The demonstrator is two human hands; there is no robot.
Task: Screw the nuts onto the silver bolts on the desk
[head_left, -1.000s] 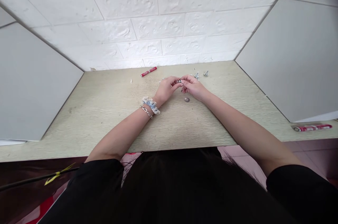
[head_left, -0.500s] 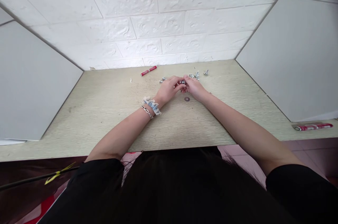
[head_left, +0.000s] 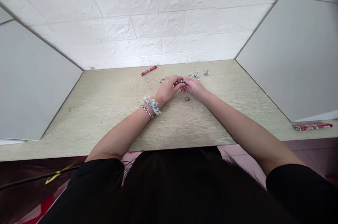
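Note:
Between my two hands is a small shiny metal piece (head_left: 181,81), partly hidden by the fingers. My left hand (head_left: 169,87), with a scrunchie and a chain bracelet at the wrist, pinches it from the left. From the right, the closed fingers of my right hand (head_left: 194,87) meet the same piece. A flat round washer (head_left: 187,99) lies on the table just below my right hand. Several silver bolts (head_left: 196,75) are grouped behind my right hand, and one bolt (head_left: 206,72) stands apart to their right. More small metal hardware (head_left: 162,80) sits behind my left hand.
A red tube (head_left: 148,70) lies on the wooden table (head_left: 105,111) near the white brick wall. Another red tube-like item (head_left: 313,126) is at the far right edge. A small white scrap (head_left: 131,80) lies at the left. Grey panels stand at both sides.
The metal piece and the fingertips around it have shifted slightly up and left. My right hand has turned a little. The things on the table have not moved.

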